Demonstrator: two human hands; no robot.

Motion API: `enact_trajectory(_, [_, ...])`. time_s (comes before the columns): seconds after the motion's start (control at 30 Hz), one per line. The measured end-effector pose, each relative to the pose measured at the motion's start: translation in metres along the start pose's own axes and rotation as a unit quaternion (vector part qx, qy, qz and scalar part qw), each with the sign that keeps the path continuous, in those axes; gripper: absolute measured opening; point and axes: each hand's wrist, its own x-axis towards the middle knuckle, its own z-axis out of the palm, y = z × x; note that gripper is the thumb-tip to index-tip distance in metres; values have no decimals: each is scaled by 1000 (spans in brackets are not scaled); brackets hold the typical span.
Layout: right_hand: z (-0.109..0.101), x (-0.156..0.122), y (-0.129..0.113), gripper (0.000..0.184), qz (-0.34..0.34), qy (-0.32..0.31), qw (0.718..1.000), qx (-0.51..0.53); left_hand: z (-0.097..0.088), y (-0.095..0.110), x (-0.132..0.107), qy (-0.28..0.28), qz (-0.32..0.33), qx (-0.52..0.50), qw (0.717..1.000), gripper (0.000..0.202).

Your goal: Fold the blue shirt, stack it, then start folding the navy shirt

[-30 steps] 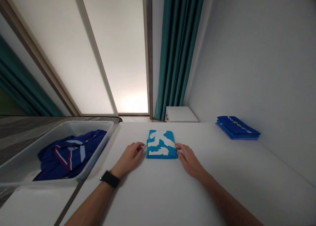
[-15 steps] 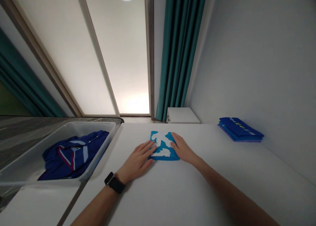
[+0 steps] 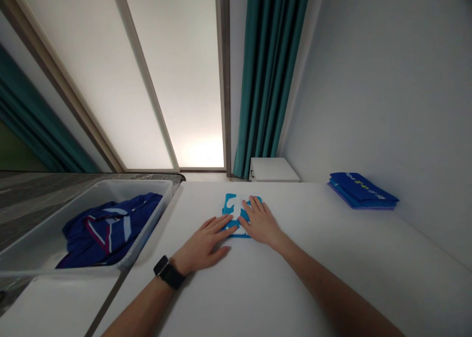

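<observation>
A small folded piece of blue cloth with a white print (image 3: 230, 205), likely a garment, lies flat on the white table (image 3: 236, 288). My left hand (image 3: 206, 241), with a black watch (image 3: 168, 272) on its wrist, rests with outstretched fingers on the cloth's lower left edge. Over the right half of the cloth, my right hand (image 3: 261, 222) lies flat with its fingers a little spread, hiding that side. Neither hand grips anything.
At the left, a clear plastic bin (image 3: 134, 185) holds dark blue clothing (image 3: 110, 229). A stack of folded blue cloths (image 3: 363, 190) lies at the right by the wall. Beyond the table stand a white cabinet (image 3: 275, 170) and a teal curtain (image 3: 271, 81).
My right hand has slid left from the cloth's right edge onto its middle and right half, covering more of the print. My left hand has hardly moved.
</observation>
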Motion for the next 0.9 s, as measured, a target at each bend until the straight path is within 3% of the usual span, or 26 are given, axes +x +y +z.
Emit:
enact_trajectory(0.07, [2,0,1,63,-4,2,1000,-5,0,0,0,20,0,-32,999,53])
enact_trajectory(0.17, [1,0,6,63,-25,1,1000,-9,0,-4,-1,93,-46,-90,991,45])
enact_trajectory(0.3, [-11,3,24,61,-135,-31,990,22,0,-19,-2,189,-152,-103,965,38])
enact_trajectory(0.4, [-25,9,42,58,-248,-65,965,57,4,-29,-3,207,-179,-89,958,37])
enact_trajectory(0.5, [-35,16,58,55,-294,-74,950,73,10,-32,-1,185,-186,-58,963,35])
enact_trajectory(0.7, [-39,19,66,54,-281,-32,958,50,16,-25,8,149,-204,-26,967,33])
enact_trajectory(0.83, [-38,4,39,41,-232,11,972,42,22,-29,12,153,-179,-60,970,44])
enact_trajectory(0.9, [-35,-9,21,45,-217,24,975,49,25,-32,11,159,-163,-78,971,50])
